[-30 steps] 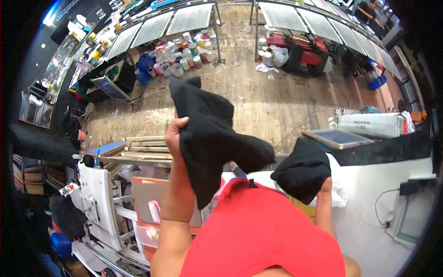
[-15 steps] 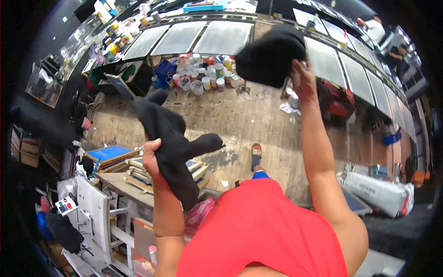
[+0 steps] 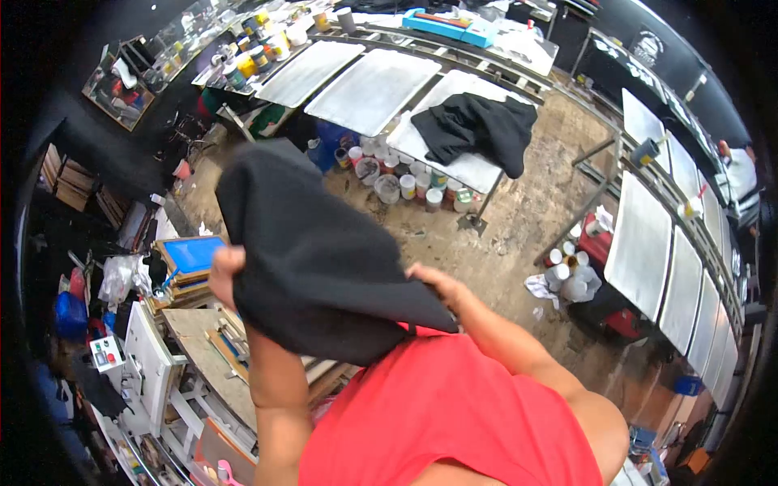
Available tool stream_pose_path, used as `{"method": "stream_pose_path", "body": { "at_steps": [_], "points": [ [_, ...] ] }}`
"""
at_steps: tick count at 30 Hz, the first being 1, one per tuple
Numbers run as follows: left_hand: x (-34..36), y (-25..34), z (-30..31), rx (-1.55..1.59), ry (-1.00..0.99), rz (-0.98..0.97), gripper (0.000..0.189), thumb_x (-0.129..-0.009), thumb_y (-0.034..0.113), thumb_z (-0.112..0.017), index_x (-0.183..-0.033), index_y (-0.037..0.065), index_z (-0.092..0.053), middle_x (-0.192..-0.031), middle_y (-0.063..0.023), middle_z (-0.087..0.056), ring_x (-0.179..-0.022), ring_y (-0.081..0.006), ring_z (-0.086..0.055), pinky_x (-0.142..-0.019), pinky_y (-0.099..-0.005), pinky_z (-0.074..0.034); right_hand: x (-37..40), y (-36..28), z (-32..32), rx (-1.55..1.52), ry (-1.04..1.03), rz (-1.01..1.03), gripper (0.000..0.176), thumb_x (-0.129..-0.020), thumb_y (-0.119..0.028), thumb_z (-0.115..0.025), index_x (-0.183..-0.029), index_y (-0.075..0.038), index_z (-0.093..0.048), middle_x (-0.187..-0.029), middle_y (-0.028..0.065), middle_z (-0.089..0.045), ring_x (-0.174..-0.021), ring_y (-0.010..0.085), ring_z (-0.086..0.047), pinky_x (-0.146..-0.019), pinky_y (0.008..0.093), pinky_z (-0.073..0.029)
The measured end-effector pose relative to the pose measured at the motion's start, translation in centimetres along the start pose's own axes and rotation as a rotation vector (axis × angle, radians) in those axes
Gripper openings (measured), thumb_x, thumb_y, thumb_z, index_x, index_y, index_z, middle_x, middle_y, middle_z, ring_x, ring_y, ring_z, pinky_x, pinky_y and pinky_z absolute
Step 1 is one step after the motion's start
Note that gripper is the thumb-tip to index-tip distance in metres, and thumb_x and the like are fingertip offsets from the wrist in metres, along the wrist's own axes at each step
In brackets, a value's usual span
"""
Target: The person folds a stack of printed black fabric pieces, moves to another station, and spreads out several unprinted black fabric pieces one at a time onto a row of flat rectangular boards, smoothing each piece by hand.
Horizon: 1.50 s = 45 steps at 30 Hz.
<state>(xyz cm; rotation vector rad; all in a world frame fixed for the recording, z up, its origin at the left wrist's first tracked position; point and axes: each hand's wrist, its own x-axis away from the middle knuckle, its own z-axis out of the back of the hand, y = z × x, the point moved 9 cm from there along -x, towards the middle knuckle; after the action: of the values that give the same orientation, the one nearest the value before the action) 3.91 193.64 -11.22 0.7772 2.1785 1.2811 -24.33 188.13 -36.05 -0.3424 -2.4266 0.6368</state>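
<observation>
Two hands and one black cloth [image 3: 308, 259] fill the middle of the head view. Your left hand [image 3: 228, 274] grips the cloth's left edge, thumb in sight, fingers hidden behind it; your right hand [image 3: 438, 285] is closed on its right edge, just in front of your red shirt [image 3: 438, 405]. The cloth's long axis slants from upper left down to lower right, between your hands. Beyond, a second cloth [image 3: 478, 130] lies crumpled on a pale panel [image 3: 468, 173], apart from both hands, the right being nearer.
</observation>
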Motion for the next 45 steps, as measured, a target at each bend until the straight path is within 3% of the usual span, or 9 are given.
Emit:
{"method": "stream_pose_path", "body": {
  "at_steps": [5, 12, 15, 19, 33, 36, 38, 40, 45],
  "points": [
    [-14.6, -3.3, -19.4, 0.291, -0.643, 0.183, 0.044, -0.08, 0.013, -0.053, -0.12, -0.005, -0.055, -0.115, -0.0191, -0.062, -0.102, -0.0268, -0.062, -0.091, -0.0371, -0.05, 9.1, -24.9, 8.0, 0.349, 0.475, 1.172, 0.035, -0.074, -0.023, -0.069, -0.099, 0.002, -0.067, -0.096, 0.0111, -0.069, -0.089, 0.0225, -0.066, -0.082, 0.0351, -0.052],
    [-31.7, -24.2, -30.4, -0.678, -0.757, -0.565, 0.054, -0.089, 0.018, -0.061, -0.136, -0.001, -0.045, -0.122, -0.0213, -0.059, -0.115, -0.0319, -0.056, -0.098, -0.0384, -0.043, 1.7, -30.8, 15.6, -0.358, 0.458, 0.939, 0.035, -0.092, -0.028, -0.06, -0.114, -0.001, -0.06, -0.105, 0.014, -0.068, -0.094, 0.0268, -0.067, -0.087, 0.0402, -0.053],
    [-25.6, -35.5, -31.7, -0.738, -1.12, -0.041, 0.04, -0.086, 0.019, -0.064, -0.121, 0.0, -0.06, -0.116, -0.0174, -0.064, -0.105, -0.0265, -0.063, -0.092, -0.0341, -0.048, -5.0, -26.3, 24.4, -0.431, 0.595, 0.938, 0.029, -0.089, -0.011, -0.061, -0.115, -0.001, -0.056, -0.099, 0.0096, -0.064, -0.093, 0.0248, -0.064, -0.084, 0.0391, -0.053],
    [-19.8, -45.6, -31.1, -0.816, -1.335, 0.099, 0.037, -0.081, 0.014, -0.069, -0.115, 0.002, -0.064, -0.111, -0.0137, -0.068, -0.089, -0.0197, -0.069, -0.082, -0.032, -0.052, -8.7, -23.3, 26.4, -0.554, 0.917, 0.792, 0.029, -0.091, -0.01, -0.058, -0.117, 0.001, -0.053, -0.104, 0.0143, -0.062, -0.084, 0.0246, -0.065, -0.078, 0.0373, -0.055],
    [-15.8, -56.3, -38.5, -0.979, -1.448, -0.062, 0.03, -0.072, 0.022, -0.078, -0.091, 0.004, -0.062, -0.091, -0.0109, -0.063, -0.091, -0.0316, -0.062, -0.078, -0.041, -0.051, -12.4, -27.7, 34.3, -0.649, 1.064, 0.688, 0.031, -0.083, -0.009, -0.07, -0.108, -0.005, -0.052, -0.096, 0.0073, -0.062, -0.088, 0.0208, -0.061, -0.073, 0.0347, -0.051],
    [-16.2, -55.6, -40.3, -0.875, -1.471, -0.268, 0.023, -0.076, 0.018, -0.076, -0.087, 0.001, -0.065, -0.078, -0.0103, -0.064, -0.069, -0.0223, -0.062, -0.066, -0.0344, -0.051, -12.2, -28.9, 33.7, -0.644, 0.983, 0.74, 0.03, -0.084, -0.008, -0.07, -0.106, -0.008, -0.049, -0.097, 0.006, -0.061, -0.084, 0.018, -0.06, -0.072, 0.0324, -0.049],
    [-17.5, -56.9, -39.2, -0.871, -1.451, 0.559, 0.015, -0.083, 0.014, -0.07, -0.088, 0.0, -0.067, -0.076, -0.008, -0.066, -0.065, -0.0138, -0.061, -0.063, -0.0288, -0.051, -11.8, -30.0, 32.3, -0.702, 0.945, 0.797, 0.031, -0.084, -0.008, -0.07, -0.107, -0.008, -0.049, -0.097, 0.0058, -0.061, -0.084, 0.0177, -0.06, -0.073, 0.0326, -0.05],
    [-18.6, -57.0, -38.6, -0.635, -1.312, 0.941, 0.011, -0.088, 0.011, -0.065, -0.091, 0.0, -0.068, -0.078, -0.0039, -0.065, -0.067, -0.0087, -0.06, -0.062, -0.0225, -0.05, -12.5, -30.6, 30.8, -0.706, 0.859, 0.765, 0.029, -0.084, -0.008, -0.07, -0.106, -0.008, -0.051, -0.099, 0.0055, -0.061, -0.083, 0.0176, -0.06, -0.074, 0.0329, -0.05],
    [-19.6, -56.8, -40.0, -0.758, -1.56, 0.669, 0.01, -0.09, 0.011, -0.063, -0.09, 0.001, -0.064, -0.078, -0.0032, -0.064, -0.066, -0.0077, -0.058, -0.062, -0.0223, -0.049, -12.8, -31.6, 30.2, -0.654, 1.096, 0.854, 0.016, -0.085, -0.011, -0.071, -0.095, -0.007, -0.059, -0.082, 0.0013, -0.063, -0.068, 0.0114, -0.059, -0.063, 0.0258, -0.048]
  ]
}}
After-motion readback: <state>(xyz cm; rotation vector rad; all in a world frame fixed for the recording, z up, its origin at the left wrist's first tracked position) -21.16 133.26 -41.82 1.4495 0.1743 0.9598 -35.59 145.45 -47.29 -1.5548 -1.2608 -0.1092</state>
